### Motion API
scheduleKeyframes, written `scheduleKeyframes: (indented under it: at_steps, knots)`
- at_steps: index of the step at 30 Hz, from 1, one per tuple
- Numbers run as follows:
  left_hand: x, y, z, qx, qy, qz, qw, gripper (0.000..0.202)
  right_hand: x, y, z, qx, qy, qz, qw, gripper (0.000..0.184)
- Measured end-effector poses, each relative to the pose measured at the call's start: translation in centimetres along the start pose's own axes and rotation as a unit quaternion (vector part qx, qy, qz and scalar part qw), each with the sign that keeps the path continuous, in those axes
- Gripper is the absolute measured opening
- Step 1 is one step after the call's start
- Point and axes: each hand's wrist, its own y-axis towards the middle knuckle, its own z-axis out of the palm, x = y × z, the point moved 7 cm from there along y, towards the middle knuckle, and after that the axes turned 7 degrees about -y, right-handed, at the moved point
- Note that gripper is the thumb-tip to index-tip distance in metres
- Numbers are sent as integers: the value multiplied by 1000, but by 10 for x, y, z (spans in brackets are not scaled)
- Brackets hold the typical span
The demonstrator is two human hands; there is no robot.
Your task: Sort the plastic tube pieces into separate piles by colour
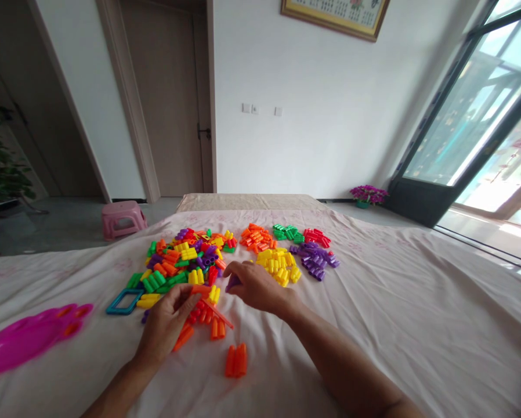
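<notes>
My left hand point(167, 319) pinches an orange plastic piece point(217, 312) with a thin straight edge, over the near side of a mixed pile of plastic building blocks point(182, 255). To its right, my right hand point(260, 288) is closed with fingers curled down around a purple block point(233, 283), mostly hidden by the fingers. Just beyond that hand lies a group of yellow blocks point(280, 264), with purple blocks point(315, 259) to its right. Orange blocks point(257, 237), green blocks point(289, 233) and red blocks point(317, 237) form separate groups farther back. One orange block point(236, 360) lies nearest me.
A teal square frame point(124, 301) lies left of the mixed pile. Farther left is a magenta plastic tray point(25, 339). A pale cloth point(395, 302) covers the table. Beyond it stand a pink stool point(123, 219) and a pot of purple flowers point(368, 195).
</notes>
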Motion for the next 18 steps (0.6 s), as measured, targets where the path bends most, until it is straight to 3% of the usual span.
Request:
scheduleKeyframes:
  at_steps: [5,9,12,15,18]
  knots:
    - [7,8,-22,-37,13,0,999,50,-61,-6,-48,7,-151,112,982,24]
    - [20,14,-30,-51,10,-9,999,54,-131,-31,-88,-2,-252,249,935,22]
    - [21,16,-29,-53,21,-2,998,57,-173,-54,-104,8,-279,336,900,19]
    - [15,15,-27,-56,33,9,998,58,-187,-61,-110,3,-296,361,884,18]
    - [8,12,-25,-66,29,17,997,58,-165,-45,-105,-40,-267,316,910,19]
